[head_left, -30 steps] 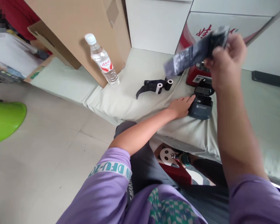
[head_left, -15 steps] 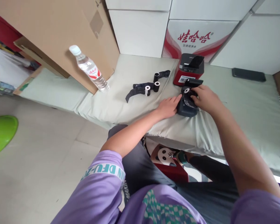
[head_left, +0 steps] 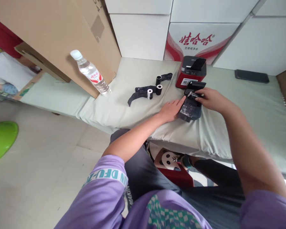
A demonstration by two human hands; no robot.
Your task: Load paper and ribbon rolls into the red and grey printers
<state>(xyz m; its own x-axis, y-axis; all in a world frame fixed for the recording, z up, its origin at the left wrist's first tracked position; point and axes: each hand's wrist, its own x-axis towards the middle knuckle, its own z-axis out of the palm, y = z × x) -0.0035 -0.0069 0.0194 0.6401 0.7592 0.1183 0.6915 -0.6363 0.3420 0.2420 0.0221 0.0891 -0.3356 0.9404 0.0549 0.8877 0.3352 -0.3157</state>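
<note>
A small dark blue printer (head_left: 197,114) stands on the cloth-covered surface with its black lid (head_left: 196,85) raised. My right hand (head_left: 211,100) pinches a small black paper roll (head_left: 193,94) with a pale core, over the open top. From the roll a dark, shiny strip (head_left: 187,109) hangs down across the printer's near face. My left hand (head_left: 171,109) lies with stretched fingers against the printer's left side, fingertips touching it. Left of the printer are several small rolls (head_left: 159,90) with dark strips trailing from them.
Behind the printer stands a red and black box-shaped device (head_left: 192,74). A phone (head_left: 252,76) lies at the right, a water bottle (head_left: 91,73) stands at the left by a cardboard box (head_left: 69,38). White cartons (head_left: 138,35) line the back. A person's white sleeve (head_left: 9,66) shows far left.
My right hand has turned the roll onto its side over the printer. The strip now drapes lower over the printer's front. My left hand stays against the printer.
</note>
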